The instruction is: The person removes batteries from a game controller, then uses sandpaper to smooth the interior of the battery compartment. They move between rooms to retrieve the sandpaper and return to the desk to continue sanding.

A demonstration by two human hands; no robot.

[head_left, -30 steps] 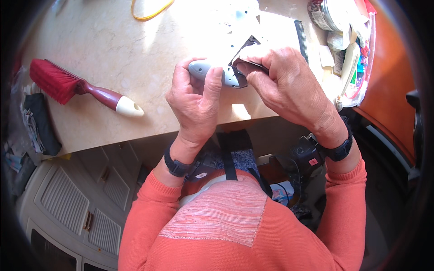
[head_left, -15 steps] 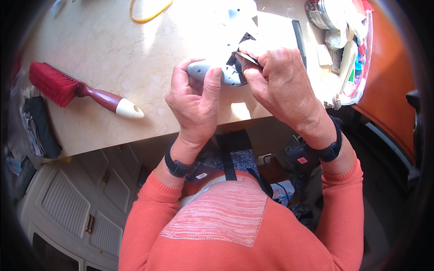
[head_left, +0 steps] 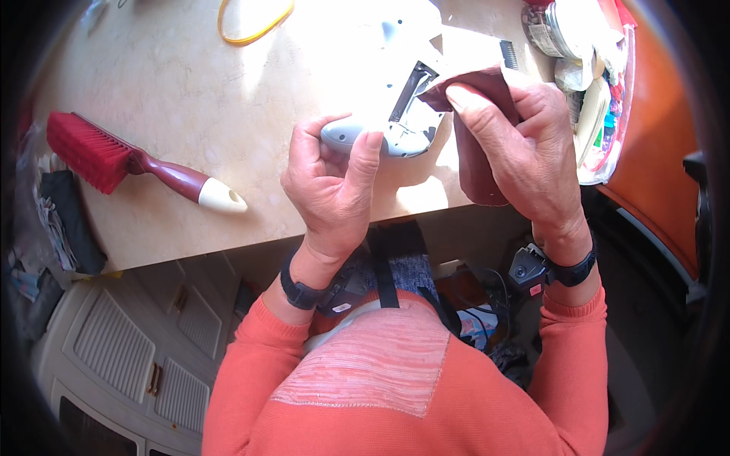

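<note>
My left hand (head_left: 331, 171) grips a pale grey and white plastic casing (head_left: 346, 134) by its rounded end, thumb on top and fingers curled below. Small screw holes dot the casing, and a dark rectangular slot (head_left: 413, 91) is open in it. Its far part is washed out by sunlight. In my right hand (head_left: 528, 140) a thin reddish-brown sheet (head_left: 479, 163) is pinched and folded, hanging down beside my fingers; whether it is cloth or leather I cannot tell. One corner of the sheet lies at the casing's right side.
A red-bristled brush (head_left: 137, 159) lies at the left of the table (head_left: 243, 99). Behind it is a yellow band (head_left: 255, 34). A black comb (head_left: 508, 55) is beyond my right hand. At far right stand a jar (head_left: 544, 34) and a bag of small items (head_left: 608, 140).
My right hand has moved right, away from the casing, and the brown sheet has unfolded into view. The casing's dark slot is now uncovered. My left hand keeps its grip.
</note>
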